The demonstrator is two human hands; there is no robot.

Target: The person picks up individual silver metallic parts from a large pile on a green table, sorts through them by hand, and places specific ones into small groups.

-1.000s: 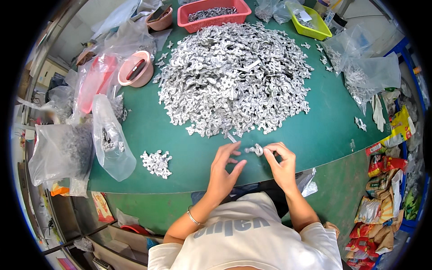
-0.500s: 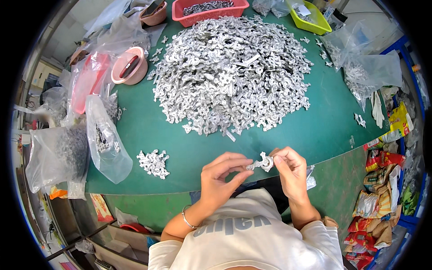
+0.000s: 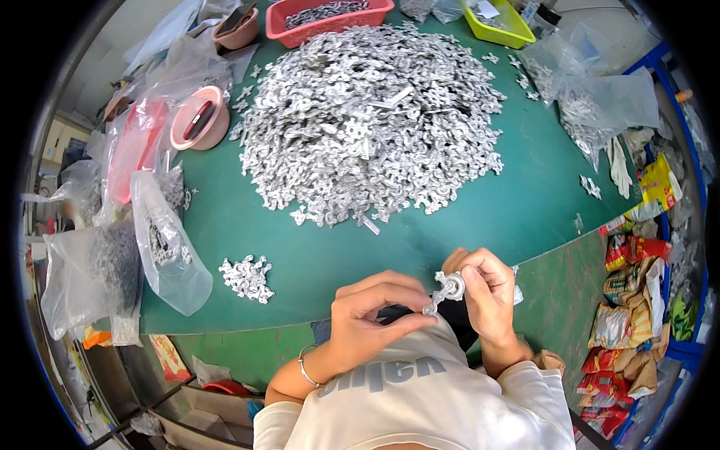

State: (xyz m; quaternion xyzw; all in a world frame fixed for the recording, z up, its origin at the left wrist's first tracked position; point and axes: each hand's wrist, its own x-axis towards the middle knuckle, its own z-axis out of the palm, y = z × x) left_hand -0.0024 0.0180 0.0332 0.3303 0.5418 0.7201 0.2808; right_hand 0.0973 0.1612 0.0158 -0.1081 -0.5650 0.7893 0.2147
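Observation:
Both hands hold one small silver metal casting [image 3: 451, 286] with a round ring and short arms, just in front of the table's near edge. My left hand [image 3: 373, 310] pinches its lower-left end between thumb and fingertips. My right hand [image 3: 487, 291] grips the ring side between thumb and bent fingers, which partly hide it. A large heap of similar silver castings [image 3: 360, 127] covers the middle of the green table [image 3: 300, 262]. To the left of my left hand lies a small pile of the same castings [image 3: 247, 278].
Clear plastic bags of parts [image 3: 105, 262] line the left side, beside a pink bowl [image 3: 199, 120] with a dark red object in it. A red basket [image 3: 326, 22] and a yellow-green tray [image 3: 501, 28] stand at the back. More bagged parts [image 3: 589, 112] and a white glove [image 3: 619, 169] lie right.
The casting has come slightly lower and is tilted more, its left end now pointing down. My left hand has shifted right and down with it. The whole view has moved a little.

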